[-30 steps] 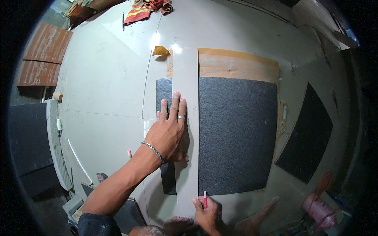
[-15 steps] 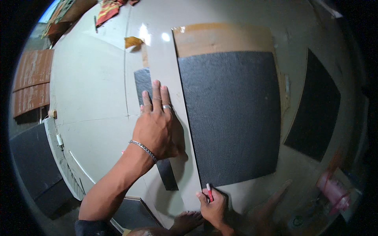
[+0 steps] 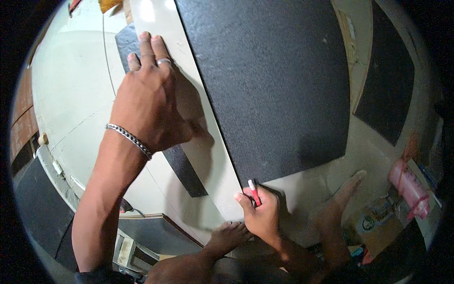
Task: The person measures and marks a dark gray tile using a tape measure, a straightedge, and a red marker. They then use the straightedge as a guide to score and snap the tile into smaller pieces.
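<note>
My left hand (image 3: 151,102) lies flat, fingers spread, pressing on a long cream strip (image 3: 198,142) that runs up the floor beside a large dark grey sheet (image 3: 274,85). A ring sits on one finger and a chain bracelet on the wrist. My right hand (image 3: 260,213) grips a red and white marker (image 3: 254,191), its tip at the near corner of the dark sheet, against the strip's edge. A narrower dark strip (image 3: 184,173) shows under the cream strip to the left.
My bare feet (image 3: 227,236) rest on the floor near the right hand. Another dark sheet (image 3: 385,94) lies to the right. A pink bottle (image 3: 409,182) and small boxes sit at the lower right. Brown panels (image 3: 21,132) lie at the far left.
The view has dropped much closer to the floor, so hands and sheet look larger. My left hand stays pressed on the strip. My right hand keeps the marker at the sheet's near corner.
</note>
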{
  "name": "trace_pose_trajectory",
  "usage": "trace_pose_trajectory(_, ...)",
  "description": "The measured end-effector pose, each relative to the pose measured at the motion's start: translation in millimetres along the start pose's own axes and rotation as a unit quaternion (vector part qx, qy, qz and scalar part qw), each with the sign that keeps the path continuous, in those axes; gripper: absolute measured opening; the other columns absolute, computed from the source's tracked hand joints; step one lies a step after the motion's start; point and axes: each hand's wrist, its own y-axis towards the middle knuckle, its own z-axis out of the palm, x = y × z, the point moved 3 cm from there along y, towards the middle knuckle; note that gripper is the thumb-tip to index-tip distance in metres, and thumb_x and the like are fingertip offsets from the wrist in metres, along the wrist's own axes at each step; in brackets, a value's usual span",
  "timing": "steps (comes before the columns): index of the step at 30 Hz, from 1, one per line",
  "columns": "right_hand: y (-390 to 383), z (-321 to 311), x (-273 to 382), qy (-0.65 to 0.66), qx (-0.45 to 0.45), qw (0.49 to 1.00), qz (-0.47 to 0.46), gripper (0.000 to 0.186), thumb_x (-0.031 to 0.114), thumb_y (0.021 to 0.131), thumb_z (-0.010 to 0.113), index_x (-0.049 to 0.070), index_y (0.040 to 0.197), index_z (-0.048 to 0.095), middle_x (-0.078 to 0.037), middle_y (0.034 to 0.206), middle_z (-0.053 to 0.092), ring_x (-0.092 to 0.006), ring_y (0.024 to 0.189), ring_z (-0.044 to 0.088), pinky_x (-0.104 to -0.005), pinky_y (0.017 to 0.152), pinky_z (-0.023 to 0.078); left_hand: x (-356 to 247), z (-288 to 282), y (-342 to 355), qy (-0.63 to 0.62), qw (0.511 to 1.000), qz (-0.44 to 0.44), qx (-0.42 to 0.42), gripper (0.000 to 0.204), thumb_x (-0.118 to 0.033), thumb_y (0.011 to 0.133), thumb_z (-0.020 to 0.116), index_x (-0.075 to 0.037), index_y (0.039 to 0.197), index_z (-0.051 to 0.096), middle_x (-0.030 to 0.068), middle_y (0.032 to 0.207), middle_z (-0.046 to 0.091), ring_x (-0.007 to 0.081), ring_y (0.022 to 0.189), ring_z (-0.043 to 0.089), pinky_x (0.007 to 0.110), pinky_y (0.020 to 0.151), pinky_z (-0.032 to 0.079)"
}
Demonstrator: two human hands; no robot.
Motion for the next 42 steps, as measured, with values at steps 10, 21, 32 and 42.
trace_pose_trajectory(10, -0.2, 1.5, -3.5, 0.01, 0.002, 1.0, 0.006, 0.022, 0.015, 0.092, 0.078, -0.005, 0.092, 0.069, -0.009, 0.073, 0.067, -0.0109, 0.068, 0.058, -0.0315, 0.065, 0.049, 4.9, 8.7, 1.6, 0.012, 1.0, 0.004, -0.017, 0.145, -0.055, 0.039, 0.102, 0.033, 0.135, 0.037, 0.0487, 0.145, 0.043, 0.0551, 0.135, 0.051, 0.05, 0.115, 0.047)
trace_pose_trajectory(21, 4.2, -5.4, -1.1, -0.021, 0.03, 0.999, 0.0, 0.025, 0.019, 0.094, 0.077, -0.004, 0.094, 0.071, -0.012, 0.076, 0.07, -0.0143, 0.07, 0.063, -0.0326, 0.068, 0.051, 2.2, 8.3, -1.1, -0.008, 0.999, 0.012, -0.03, 0.137, -0.055, 0.044, 0.099, 0.032, 0.133, 0.042, 0.0454, 0.148, 0.042, 0.0518, 0.143, 0.045, 0.051, 0.117, 0.045)
trace_pose_trajectory(32, 2.6, -3.1, -2.0, -0.005, 0.022, 1.0, -0.001, 0.023, 0.018, 0.093, 0.079, -0.004, 0.094, 0.072, -0.012, 0.076, 0.071, -0.0129, 0.069, 0.063, -0.0322, 0.066, 0.051, 3.4, 8.8, -2.5, -0.012, 1.0, -0.01, -0.013, 0.136, -0.046, 0.045, 0.1, 0.03, 0.138, 0.037, 0.0479, 0.149, 0.039, 0.0561, 0.14, 0.046, 0.05, 0.116, 0.047)
trace_pose_trajectory(42, 5.0, 0.1, -4.5, -0.005, -0.022, 0.999, -0.029, 0.024, 0.018, 0.089, 0.081, -0.004, 0.09, 0.073, -0.014, 0.073, 0.071, -0.0164, 0.065, 0.065, -0.0338, 0.064, 0.052, 6.2, 16.9, -7.1, -0.08, 0.996, -0.031, -0.015, 0.14, -0.038, 0.046, 0.101, 0.024, 0.148, 0.027, 0.0477, 0.154, 0.03, 0.0614, 0.138, 0.044, 0.05, 0.114, 0.049)
